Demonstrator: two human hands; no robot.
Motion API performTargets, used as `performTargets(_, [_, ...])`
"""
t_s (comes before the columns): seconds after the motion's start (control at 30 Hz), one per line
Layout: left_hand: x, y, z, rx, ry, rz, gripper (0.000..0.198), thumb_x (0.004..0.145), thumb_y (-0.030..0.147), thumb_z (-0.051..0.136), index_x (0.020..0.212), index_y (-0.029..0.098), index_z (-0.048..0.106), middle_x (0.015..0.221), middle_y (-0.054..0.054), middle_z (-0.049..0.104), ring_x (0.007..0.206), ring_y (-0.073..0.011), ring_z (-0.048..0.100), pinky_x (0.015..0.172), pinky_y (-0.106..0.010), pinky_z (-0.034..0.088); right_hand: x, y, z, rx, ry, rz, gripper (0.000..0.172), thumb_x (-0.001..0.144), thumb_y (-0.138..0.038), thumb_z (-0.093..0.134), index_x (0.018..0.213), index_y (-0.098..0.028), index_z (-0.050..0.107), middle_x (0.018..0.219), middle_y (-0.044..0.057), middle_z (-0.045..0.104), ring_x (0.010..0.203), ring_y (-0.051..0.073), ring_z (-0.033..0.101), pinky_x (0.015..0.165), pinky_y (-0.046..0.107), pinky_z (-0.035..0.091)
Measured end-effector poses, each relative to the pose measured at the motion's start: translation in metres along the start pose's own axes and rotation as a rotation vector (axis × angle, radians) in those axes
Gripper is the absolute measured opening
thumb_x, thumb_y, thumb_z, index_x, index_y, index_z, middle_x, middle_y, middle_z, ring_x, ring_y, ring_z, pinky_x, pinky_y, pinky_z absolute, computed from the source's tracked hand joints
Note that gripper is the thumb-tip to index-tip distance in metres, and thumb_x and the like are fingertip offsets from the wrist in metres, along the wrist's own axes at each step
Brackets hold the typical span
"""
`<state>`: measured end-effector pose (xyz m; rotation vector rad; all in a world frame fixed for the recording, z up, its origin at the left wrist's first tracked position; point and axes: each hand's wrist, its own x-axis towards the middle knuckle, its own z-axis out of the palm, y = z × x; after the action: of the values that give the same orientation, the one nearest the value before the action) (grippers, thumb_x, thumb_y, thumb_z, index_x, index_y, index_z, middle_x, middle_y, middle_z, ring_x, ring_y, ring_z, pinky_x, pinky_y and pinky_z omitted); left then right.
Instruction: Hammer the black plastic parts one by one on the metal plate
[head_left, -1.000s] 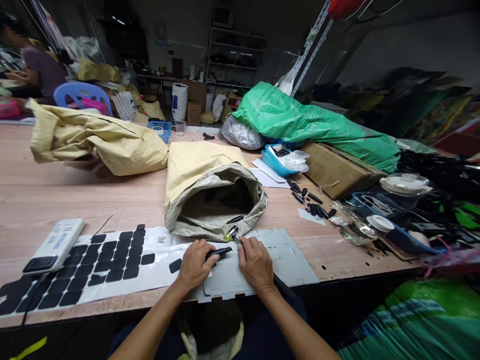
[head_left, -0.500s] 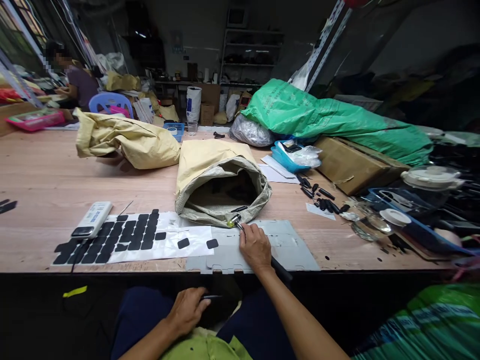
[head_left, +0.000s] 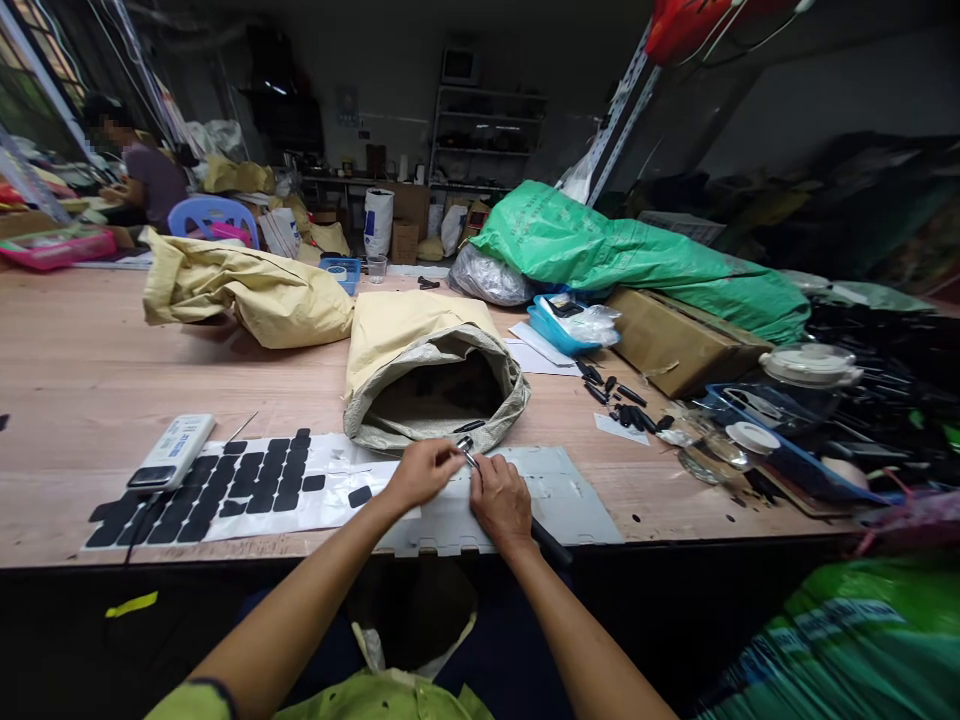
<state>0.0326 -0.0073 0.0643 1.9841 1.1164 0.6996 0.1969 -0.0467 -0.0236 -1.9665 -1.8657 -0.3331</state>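
The table (head_left: 67, 370) carries all items noted here. Across its far right side lies a green plastic bag (head_left: 570, 235), partly over a cardboard box (head_left: 675, 340). At the centre rests a tan sack (head_left: 420, 318), its gaping mouth towards the person. A grey board (head_left: 581, 505) lies at the near edge, in front of that mouth; just left of it, a white sheet (head_left: 330, 508) bears rows of black pads (head_left: 251, 477).

The right hand (head_left: 501, 500) is above the board, its grip curled round a black-handled tool (head_left: 553, 545), whose handle emerges beneath the wrist towards the table edge. The left hand (head_left: 420, 475) has its fingertips drawn together beside the tool's metal head; whether this grip has hold of anything cannot be told. The metal head is at the lip of the sack, where a slim black piece (head_left: 471, 426) lies.

Hazards, as judged: the metal head could catch the slack lip and drag the sack; a nudge there could tip the black piece into the dark interior or off the lip. The handle could strike the person's lap if the right grip slackens. The left fingertips, being so near the head, could be pinched.
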Motion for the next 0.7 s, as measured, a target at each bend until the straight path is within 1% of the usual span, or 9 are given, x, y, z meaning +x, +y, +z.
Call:
performTargets(0.03, [0.025,0.000,0.000,0.073,0.050,-0.033,0.024,0.088,0.028,0.055,0.097,0.017,0.075,0.088,-0.004,0.074,0.079,-0.0165,0.064,0.074,-0.025,0.048,0.000,0.000,0.000,0.003,-0.002,-0.001,0.021,0.093,-0.023,0.052,0.110,-0.020,0.064,0.093,0.005,0.060,0.085,0.019,0.048,0.073,0.030,0.029])
performTargets(0.07, [0.048,-0.002,0.002,0.174,0.053,-0.058,0.025,0.088,0.026,0.055,0.100,0.016,0.075,0.093,-0.006,0.074,0.084,-0.0171,0.064,0.077,-0.026,0.048,0.000,0.000,0.000,0.007,-0.002,-0.002,0.022,0.093,-0.023,0.051,0.110,-0.020,0.064,0.092,0.005,0.060,0.085,0.019,0.048,0.073,0.030,0.030])
performTargets(0.13, [0.086,-0.007,0.010,0.294,-0.001,-0.108,0.025,0.087,0.022,0.056,0.101,0.016,0.076,0.100,-0.008,0.074,0.091,-0.0189,0.065,0.081,-0.027,0.048,0.000,0.001,0.000,0.012,-0.002,-0.004,0.022,0.093,-0.023,0.051,0.110,-0.020,0.064,0.092,0.005,0.060,0.085,0.019,0.048,0.073,0.031,0.030])
performTargets(0.2, [0.112,-0.011,0.019,0.338,-0.086,-0.139,0.022,0.081,0.018,0.062,0.097,0.016,0.077,0.098,-0.010,0.075,0.092,-0.0210,0.067,0.080,-0.027,0.049,0.000,0.001,0.000,0.014,-0.003,-0.002,0.022,0.093,-0.023,0.051,0.111,-0.020,0.064,0.093,0.005,0.060,0.086,0.019,0.048,0.074,0.031,0.031])
performTargets(0.27, [0.127,-0.013,0.027,0.356,-0.166,-0.167,0.020,0.072,0.014,0.069,0.089,0.016,0.078,0.093,-0.011,0.075,0.090,-0.0233,0.068,0.075,-0.028,0.050,0.000,0.001,0.000,0.016,-0.009,0.001,0.022,0.093,-0.023,0.051,0.111,-0.020,0.064,0.093,0.005,0.060,0.086,0.020,0.049,0.075,0.031,0.031])
performTargets(0.37, [0.138,-0.014,0.033,0.395,-0.246,-0.221,0.020,0.063,0.014,0.076,0.083,0.015,0.077,0.092,-0.012,0.075,0.089,-0.0248,0.069,0.072,-0.027,0.050,0.000,0.001,-0.001,0.019,-0.019,0.003,0.022,0.093,-0.022,0.051,0.110,-0.020,0.064,0.092,0.006,0.060,0.086,0.019,0.049,0.075,0.031,0.031])
performTargets(0.5, [0.140,-0.021,0.032,0.414,-0.267,-0.265,0.020,0.061,0.018,0.079,0.081,0.016,0.076,0.093,-0.011,0.075,0.087,-0.0235,0.070,0.070,-0.025,0.049,0.001,0.000,-0.001,0.021,-0.021,0.004,0.021,0.093,-0.022,0.051,0.109,-0.020,0.064,0.092,0.006,0.060,0.087,0.019,0.049,0.075,0.031,0.032])
performTargets(0.6, [0.135,-0.024,0.029,0.390,-0.239,-0.220,0.020,0.064,0.020,0.078,0.084,0.017,0.075,0.092,-0.010,0.075,0.087,-0.0231,0.069,0.069,-0.026,0.049,0.000,0.001,-0.001,0.013,-0.021,0.007,0.022,0.093,-0.022,0.052,0.111,-0.020,0.064,0.093,0.005,0.060,0.087,0.019,0.049,0.075,0.031,0.032])
performTargets(0.7, [0.125,-0.020,0.021,0.351,-0.157,-0.134,0.022,0.072,0.021,0.072,0.094,0.018,0.074,0.095,-0.007,0.074,0.089,-0.0208,0.067,0.074,-0.026,0.049,0.000,0.001,0.000,0.012,-0.022,0.006,0.023,0.092,-0.022,0.052,0.112,-0.020,0.064,0.093,0.005,0.060,0.086,0.019,0.049,0.074,0.031,0.032])
